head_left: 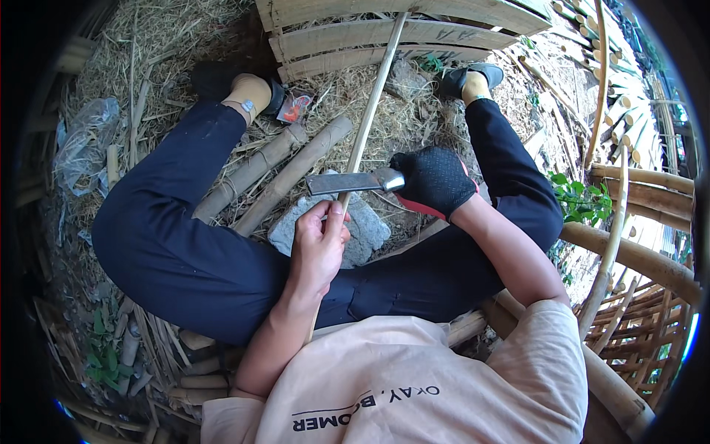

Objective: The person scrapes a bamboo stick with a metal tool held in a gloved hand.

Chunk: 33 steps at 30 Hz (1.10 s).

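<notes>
Two hands are kept busy over a thin bamboo stick (370,111). On the left, the stick is pinched tight in the bare left hand (318,248), above a grey stone (362,229). To the right, a flat knife (347,183) is gripped by the gloved right hand (435,181), its blade laid across the stick. For a good cut, the stick should be held steady and fingers kept clear.

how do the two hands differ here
The left hand is bare; the right hand wears a black glove. The left hand grips the thin bamboo stick, while the right hand grips the handle of a flat-bladed knife lying across that stick. The left sits nearer the body, the right farther out. Both are closed in a grip.
</notes>
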Available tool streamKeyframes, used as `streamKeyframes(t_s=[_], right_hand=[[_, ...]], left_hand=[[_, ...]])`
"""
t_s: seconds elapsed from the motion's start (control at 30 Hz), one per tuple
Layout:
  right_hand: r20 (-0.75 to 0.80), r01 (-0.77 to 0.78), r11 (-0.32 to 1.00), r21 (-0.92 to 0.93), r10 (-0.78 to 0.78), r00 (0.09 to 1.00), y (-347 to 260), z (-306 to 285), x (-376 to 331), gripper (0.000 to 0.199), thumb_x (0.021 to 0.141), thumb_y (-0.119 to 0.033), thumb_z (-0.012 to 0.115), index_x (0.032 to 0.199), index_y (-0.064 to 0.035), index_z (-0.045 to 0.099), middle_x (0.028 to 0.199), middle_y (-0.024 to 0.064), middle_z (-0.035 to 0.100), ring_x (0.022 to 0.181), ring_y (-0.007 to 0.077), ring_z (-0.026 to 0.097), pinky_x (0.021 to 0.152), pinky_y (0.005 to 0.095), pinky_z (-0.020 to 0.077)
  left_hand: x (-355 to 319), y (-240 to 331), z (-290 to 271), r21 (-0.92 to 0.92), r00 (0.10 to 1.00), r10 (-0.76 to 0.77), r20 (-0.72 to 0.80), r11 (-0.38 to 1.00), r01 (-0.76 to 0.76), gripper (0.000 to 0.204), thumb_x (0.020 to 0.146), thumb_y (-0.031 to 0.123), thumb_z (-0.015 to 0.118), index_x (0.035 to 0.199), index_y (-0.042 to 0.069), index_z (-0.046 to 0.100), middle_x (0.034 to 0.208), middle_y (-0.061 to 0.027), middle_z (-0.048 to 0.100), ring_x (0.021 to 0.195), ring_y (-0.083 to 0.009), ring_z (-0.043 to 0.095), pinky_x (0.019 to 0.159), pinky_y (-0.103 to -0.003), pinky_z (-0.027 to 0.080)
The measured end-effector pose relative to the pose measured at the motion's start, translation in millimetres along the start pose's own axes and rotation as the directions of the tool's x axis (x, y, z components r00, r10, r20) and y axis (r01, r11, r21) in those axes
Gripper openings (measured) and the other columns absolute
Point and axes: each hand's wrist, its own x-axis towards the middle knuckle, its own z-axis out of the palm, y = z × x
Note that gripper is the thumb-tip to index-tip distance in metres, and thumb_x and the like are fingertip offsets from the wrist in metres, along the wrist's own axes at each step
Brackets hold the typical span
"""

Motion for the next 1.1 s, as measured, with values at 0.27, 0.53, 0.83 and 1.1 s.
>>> streamKeyframes(t_s=[0.27,0.53,0.83,1.1], right_hand=[[-0.021,-0.097,0.995,-0.037,0.096,0.995,9,2,11,0.020,0.077,-0.026,0.065,0.091,-0.0162,0.074,0.077,0.0158,0.071,0.076,0.0349,0.071,0.072,0.0460,0.0559],[-0.102,-0.323,0.944,-0.060,0.316,0.943,77,-13,39,0.026,0.081,-0.030,0.062,0.097,-0.0142,0.075,0.090,0.0178,0.072,0.087,0.0365,0.070,0.082,0.0457,0.0553],[-0.047,-0.112,0.994,0.013,0.112,0.993,37,-9,15,0.024,0.081,-0.034,0.067,0.096,-0.0166,0.074,0.083,0.0154,0.071,0.080,0.0362,0.070,0.076,0.0465,0.0549],[0.038,-0.088,0.995,0.040,0.087,0.995,21,-2,19,0.022,0.078,-0.030,0.067,0.092,-0.0149,0.073,0.085,0.0158,0.071,0.083,0.0364,0.069,0.079,0.0456,0.0549]], left_hand=[[1,-5,-3,0.078,1.000,0.023,-0.007,0.997,-0.023,0.028,0.107,0.028,0.045,0.091,0.007,0.053,0.059,0.0080,0.039,0.042,0.0023,0.027,0.037,-0.018,0.018],[-2,-1,0,0.037,1.000,0.015,-0.010,0.999,-0.014,0.029,0.106,0.025,0.048,0.087,0.005,0.055,0.059,0.0071,0.040,0.048,0.0004,0.031,0.042,-0.020,0.022],[-4,6,-2,-0.080,0.996,-0.071,0.046,0.994,0.074,0.026,0.107,0.030,0.047,0.093,0.008,0.053,0.060,0.0093,0.037,0.044,0.0032,0.026,0.038,-0.017,0.017],[-3,3,-5,-0.075,0.998,-0.056,0.044,0.995,0.059,0.028,0.106,0.027,0.048,0.089,0.006,0.054,0.059,0.0070,0.040,0.044,0.0010,0.029,0.038,-0.019,0.020]])
